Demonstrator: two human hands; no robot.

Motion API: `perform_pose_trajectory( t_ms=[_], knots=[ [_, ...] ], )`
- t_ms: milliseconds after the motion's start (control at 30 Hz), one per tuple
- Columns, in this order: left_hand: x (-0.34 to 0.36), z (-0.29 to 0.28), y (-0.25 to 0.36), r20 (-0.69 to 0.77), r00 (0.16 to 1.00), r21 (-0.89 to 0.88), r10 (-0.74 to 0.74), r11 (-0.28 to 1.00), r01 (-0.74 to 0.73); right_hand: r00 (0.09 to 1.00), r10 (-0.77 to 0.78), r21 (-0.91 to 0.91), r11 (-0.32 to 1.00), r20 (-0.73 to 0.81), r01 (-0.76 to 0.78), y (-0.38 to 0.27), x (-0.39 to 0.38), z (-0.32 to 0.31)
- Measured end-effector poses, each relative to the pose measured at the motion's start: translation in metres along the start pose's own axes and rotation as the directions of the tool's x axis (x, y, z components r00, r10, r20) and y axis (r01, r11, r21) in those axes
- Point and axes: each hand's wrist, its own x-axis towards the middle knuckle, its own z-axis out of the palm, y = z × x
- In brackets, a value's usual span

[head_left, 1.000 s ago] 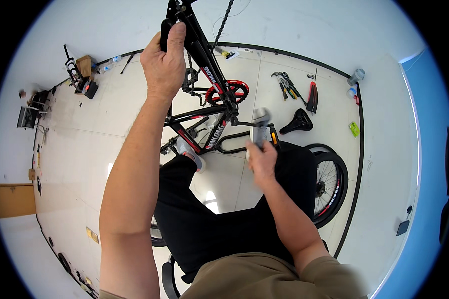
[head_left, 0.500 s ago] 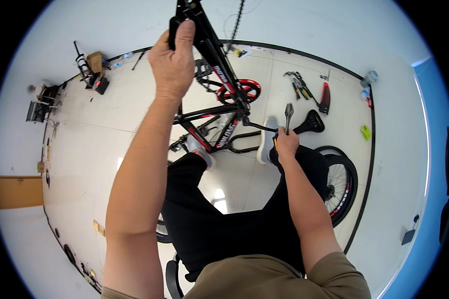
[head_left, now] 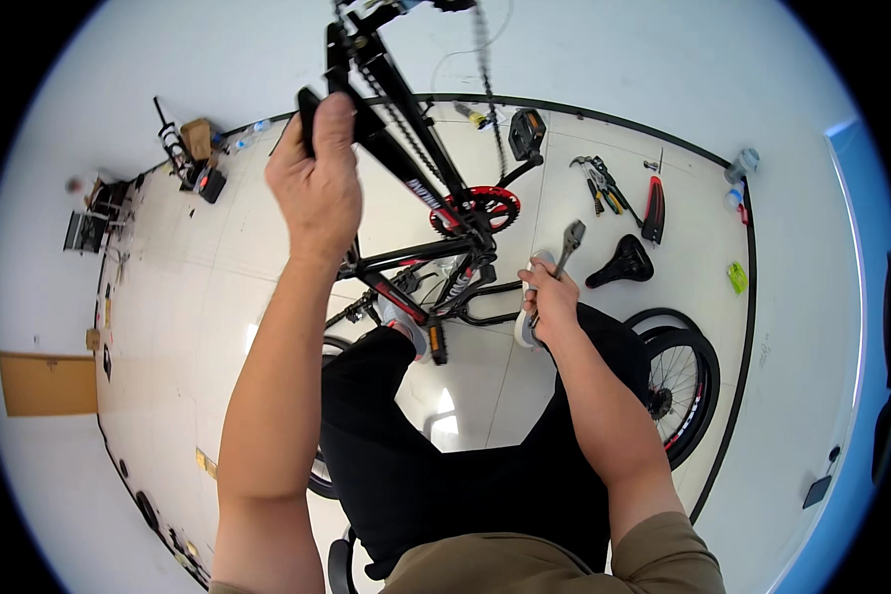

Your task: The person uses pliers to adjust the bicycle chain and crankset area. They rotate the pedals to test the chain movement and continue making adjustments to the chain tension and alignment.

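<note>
A black bicycle frame (head_left: 399, 259) with red and white markings stands tilted before me. My left hand (head_left: 317, 183) is wrapped round one of its tubes, thumb on top, at the upper left. The red-rimmed chainring (head_left: 510, 206) sits in the middle of the frame, with one pedal (head_left: 528, 134) up beyond it and the other pedal (head_left: 438, 340) low beside my left shoe. In my right hand (head_left: 551, 300) is a metal wrench (head_left: 571, 243), its head pointing up and away, apart from the frame. A chain (head_left: 485, 79) hangs blurred at the top.
To the right lie a black saddle (head_left: 621, 261), a red and black mudguard (head_left: 653, 210) and several hand tools (head_left: 599, 186). A wheel (head_left: 675, 386) rests beside my right leg. Cardboard and parts (head_left: 200, 139) stand along the left wall; bottles (head_left: 741, 166) stand at the far right.
The cranks have turned, so one pedal now points up right and the other down. My left hand has shifted down left with the frame. The wrench has come away from the crank.
</note>
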Motion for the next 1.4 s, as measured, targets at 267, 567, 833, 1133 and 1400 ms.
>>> perform_pose_trajectory(
  t_ms=[267, 567, 833, 1133, 1400],
  knots=[
    [0.004, -0.005, -0.003, 0.005, 0.992, -0.158, -0.122, 0.980, 0.121, 0.986, -0.140, 0.077, 0.988, 0.094, 0.133, -0.030, 0.026, 0.027],
    [-0.017, -0.004, 0.017, -0.086, 0.983, -0.010, -0.162, 0.987, 0.162, 0.900, -0.409, -0.036, 0.907, 0.154, 0.419, -0.050, 0.057, 0.054],
    [-0.025, -0.019, 0.019, 0.000, 0.995, 0.041, -0.105, 0.994, 0.105, 0.830, -0.509, -0.132, 0.829, 0.226, 0.544, -0.074, 0.071, 0.061],
    [-0.027, -0.015, 0.023, 0.001, 0.997, 0.134, -0.078, 0.988, 0.077, 0.749, -0.471, -0.167, 0.784, 0.467, 0.597, -0.091, 0.068, 0.079],
    [-0.029, -0.017, 0.025, 0.026, 0.998, 0.115, -0.059, 0.992, 0.056, 0.766, -0.490, -0.216, 0.765, 0.416, 0.606, -0.092, 0.078, 0.073]
  ],
)
